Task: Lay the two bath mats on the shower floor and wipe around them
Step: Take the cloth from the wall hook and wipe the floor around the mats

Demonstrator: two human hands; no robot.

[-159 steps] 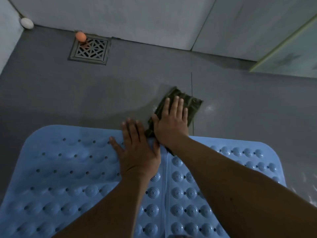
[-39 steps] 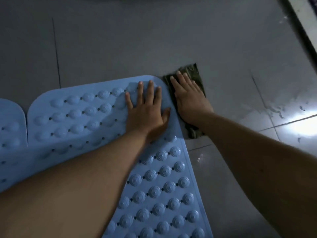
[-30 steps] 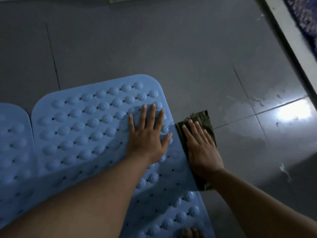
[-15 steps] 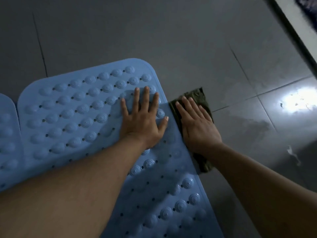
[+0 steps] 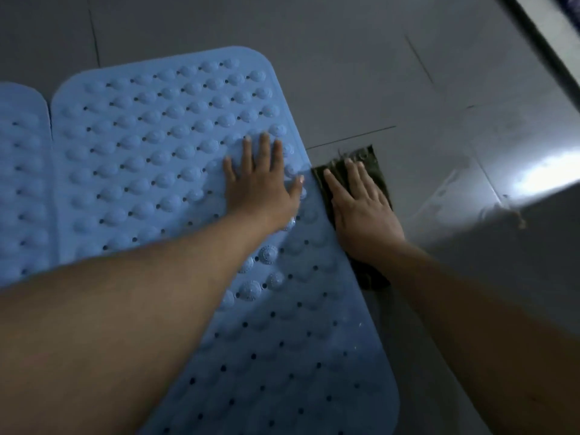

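Cloth [image 5: 378, 171] further down mat [image 5: 150, 158] edge, under R hand [image 5: 361, 211].

Two bath mats lie side by side on the shower floor [image 5: 345, 58]: the right mat [image 5: 157, 146] in front of you, the left mat [image 5: 22, 183] touching its left edge. Your left hand [image 5: 260, 189] rests flat on the right mat near its right edge. Just beside that edge, on the floor, your right hand [image 5: 364, 211] lies flat on the cloth [image 5: 375, 164].

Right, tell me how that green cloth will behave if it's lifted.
The green cloth lies crumpled flat under the right hand, so it is probably floppy and light. The floor beside it shines wet, so it may come up damp.
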